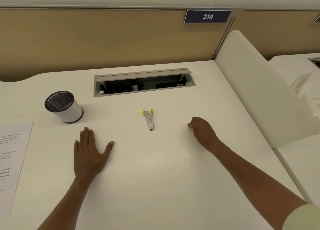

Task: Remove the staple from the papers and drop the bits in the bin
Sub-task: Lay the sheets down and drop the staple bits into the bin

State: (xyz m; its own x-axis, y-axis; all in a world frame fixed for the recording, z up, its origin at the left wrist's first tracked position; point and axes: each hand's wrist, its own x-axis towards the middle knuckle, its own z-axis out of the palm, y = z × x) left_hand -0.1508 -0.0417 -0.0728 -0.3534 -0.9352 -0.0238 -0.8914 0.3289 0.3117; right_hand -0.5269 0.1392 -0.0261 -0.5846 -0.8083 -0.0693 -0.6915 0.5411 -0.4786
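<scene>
Papers (13, 160) lie at nine o'clock on the tabletop (155, 169); staple remover (149, 118) sits centre, bin (64, 106) at ten. Left hand (90, 153) rests flat, fingers straight; right hand (201, 129) curls, holding nothing visible.

A white table (155, 160) stood against a tan partition (103, 39) bearing a blue "214" sign (207, 16). A grey cable hatch (143, 82) lay open; a white divider (259, 91) rose alongside.
</scene>
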